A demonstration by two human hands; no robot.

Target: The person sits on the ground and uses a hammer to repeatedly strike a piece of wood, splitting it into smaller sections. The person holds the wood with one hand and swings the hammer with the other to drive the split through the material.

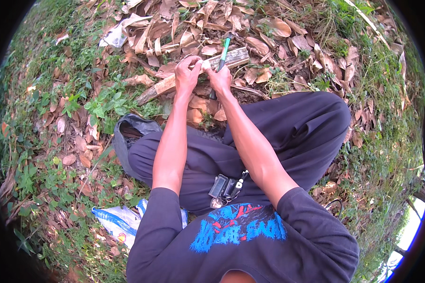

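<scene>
Lying aslant on leaf-strewn ground (pixel 68 137), a wooden plank (pixel 164 87) runs beneath both hands. The left hand (pixel 186 74) pinches a small pale piece (pixel 205 65), its grip meeting that of the right hand (pixel 219 79) there. A green-and-black hammer (pixel 225 49) passes behind the right hand; whether it is grasped, I cannot tell.

Timber piece (pixel 237 57): rough, weathered wood, matt, grain visible. Tool handle (pixel 226 48): green section smooth, plastic-looking; tool head (pixel 229 35) dark, apparently metal. Trousers (pixel 293 125): dark woven-looking cloth, matt, soft folds. Shirt (pixel 316 231): matt cloth — print (pixel 241 224) blue and red. Bag (pixel 115 220): white-blue, thin, creased, plastic-looking. Device (pixel 218 186) on lap: dark, smooth, slightly glossy face. Fallen leaves (pixel 281 28): dry, papery — curled.
</scene>
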